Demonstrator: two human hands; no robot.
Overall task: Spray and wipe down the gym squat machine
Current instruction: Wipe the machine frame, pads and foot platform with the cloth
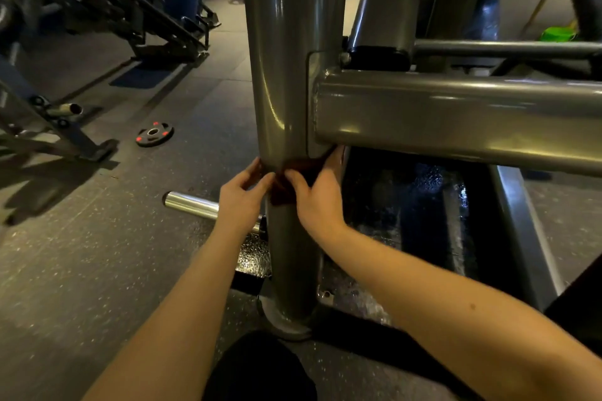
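Observation:
The squat machine's thick grey upright post (286, 81) rises in the middle, with a grey crossbeam (456, 114) welded to its right side. A dark reddish-brown cloth (286, 185) is wrapped around the post just below the joint. My left hand (241, 198) pinches the cloth's left end against the post. My right hand (317, 195) grips its right end, fingers reaching behind the post under the crossbeam. No spray bottle is in sight.
A chrome weight peg (192, 203) sticks out left from the post near the floor. A small black plate with red marks (154, 133) lies on the speckled rubber floor. Another dark machine frame (97, 19) stands at left. A black textured footplate (423, 205) lies right of the post.

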